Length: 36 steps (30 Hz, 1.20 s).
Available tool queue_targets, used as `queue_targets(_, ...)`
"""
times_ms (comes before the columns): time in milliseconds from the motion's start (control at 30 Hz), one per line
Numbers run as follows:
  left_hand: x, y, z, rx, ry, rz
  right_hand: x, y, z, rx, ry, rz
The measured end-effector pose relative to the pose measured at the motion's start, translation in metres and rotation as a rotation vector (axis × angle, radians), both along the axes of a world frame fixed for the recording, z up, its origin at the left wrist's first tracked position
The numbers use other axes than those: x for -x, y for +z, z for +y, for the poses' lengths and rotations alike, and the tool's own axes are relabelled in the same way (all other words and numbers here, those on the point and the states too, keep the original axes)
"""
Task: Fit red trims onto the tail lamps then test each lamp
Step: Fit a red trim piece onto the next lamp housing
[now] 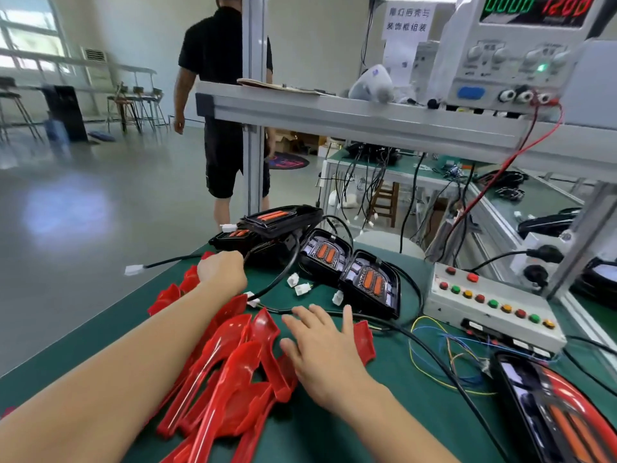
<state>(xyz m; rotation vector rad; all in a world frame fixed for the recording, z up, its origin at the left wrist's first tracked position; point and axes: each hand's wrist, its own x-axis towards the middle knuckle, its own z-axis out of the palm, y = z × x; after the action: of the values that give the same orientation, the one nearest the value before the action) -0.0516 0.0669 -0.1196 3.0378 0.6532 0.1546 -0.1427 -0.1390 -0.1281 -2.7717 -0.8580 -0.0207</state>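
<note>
A heap of red trims (230, 372) lies on the green bench in front of me. My right hand (320, 342) rests flat, fingers spread, on a red trim (365, 339) at the heap's right edge. My left hand (222, 270) is curled into a fist at the far end of the heap, beside black cables; what it holds is hidden. Several black tail lamps with orange inserts lie beyond: two (347, 272) side by side, others stacked (273, 222) at the bench's far edge. A lamp with a red trim fitted (561, 412) lies at the lower right.
A grey test box (490, 305) with coloured buttons stands right of the lamps, with loose coloured wires (444, 355) in front. A power supply (521, 45) sits on the overhead shelf. White connectors (300, 285) lie among the cables. A person in black stands beyond the bench.
</note>
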Motion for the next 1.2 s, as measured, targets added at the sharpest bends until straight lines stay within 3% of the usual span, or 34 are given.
queue_targets(267, -0.012, -0.010, 0.004, 0.084, 0.040, -0.052, -0.001, 0.005, 0.007, -0.044, -0.005, 0.013)
queue_targets(433, -0.013, -0.008, 0.008, 0.178, 0.086, -0.127, -0.005, 0.013, 0.019, -0.235, -0.018, 0.128)
queue_targets(633, -0.008, 0.018, 0.005, 0.434, 0.130, -0.398, -0.013, 0.014, 0.024, -0.534, -0.048, 0.210)
queue_targets(733, 0.001, 0.044, -0.008, 0.651, 0.068, -0.558, -0.016, 0.018, 0.023, -0.767, -0.085, 0.346)
queue_targets(833, 0.012, 0.068, -0.036, 1.140, -0.146, -0.642, -0.020, 0.025, 0.025, -0.938, -0.135, 0.438)
queue_targets(900, 0.021, 0.074, -0.060, 1.430, -0.283, -0.532, -0.023, 0.031, 0.022, -1.063, -0.155, 0.418)
queue_targets(1000, 0.026, 0.071, -0.084, 1.735, -0.411, -0.320, -0.024, 0.039, 0.007, -1.158, -0.163, 0.228)
queue_targets(1200, 0.024, 0.055, -0.111, 1.994, -0.539, -0.113, -0.019, 0.039, -0.036, -1.041, -0.207, 0.015)
